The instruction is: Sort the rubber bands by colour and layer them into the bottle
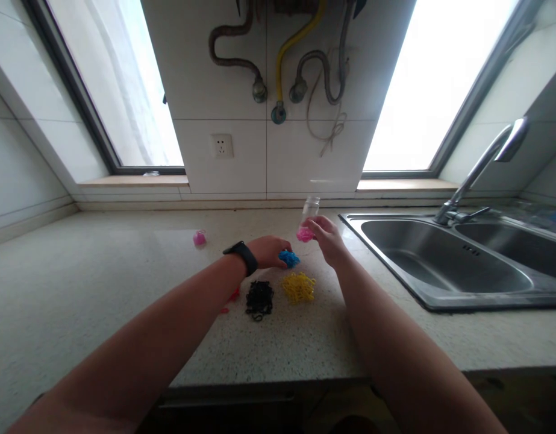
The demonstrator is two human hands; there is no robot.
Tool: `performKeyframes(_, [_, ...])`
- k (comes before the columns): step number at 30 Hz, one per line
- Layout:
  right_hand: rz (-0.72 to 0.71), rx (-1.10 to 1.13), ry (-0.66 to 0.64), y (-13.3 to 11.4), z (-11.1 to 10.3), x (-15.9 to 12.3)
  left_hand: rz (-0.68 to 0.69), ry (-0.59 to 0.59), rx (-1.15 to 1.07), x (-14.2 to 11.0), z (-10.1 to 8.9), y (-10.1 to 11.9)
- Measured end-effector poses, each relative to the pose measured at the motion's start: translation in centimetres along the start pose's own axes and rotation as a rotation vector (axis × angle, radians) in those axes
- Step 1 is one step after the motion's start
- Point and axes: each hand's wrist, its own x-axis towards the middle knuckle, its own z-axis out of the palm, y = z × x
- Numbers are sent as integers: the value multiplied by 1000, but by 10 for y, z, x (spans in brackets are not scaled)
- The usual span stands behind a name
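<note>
My right hand (328,240) grips a clear jar (311,207), tilted, with pink bands (305,234) gathered at its bottom. Just left of the jar, my left hand (267,249), wearing a black wristwatch, has its fingers closed on a clump of blue rubber bands (289,259) low over the counter. Nearer to me lie a pile of yellow rubber bands (299,287) and one of black rubber bands (259,298). Some red bands (234,295) peek out beside my left forearm, which hides part of them. Farther left sits a small pink round object (199,238), its kind unclear.
A speckled pale counter (124,259) carries everything. On the right is a steel double sink (422,247) with a tall faucet (476,169). Hoses (282,60) and a power socket (222,146) are on the tiled wall behind. The counter's front edge runs close to me.
</note>
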Motion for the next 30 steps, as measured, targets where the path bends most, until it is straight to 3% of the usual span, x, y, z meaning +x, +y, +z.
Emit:
performKeyframes(17, [-20, 12, -46, -12, 9, -6, -29, 50, -163, 11, 14, -14])
performKeyframes(30, [-42, -54, -75, -8, 10, -6, -30, 85, -149, 13, 16, -16])
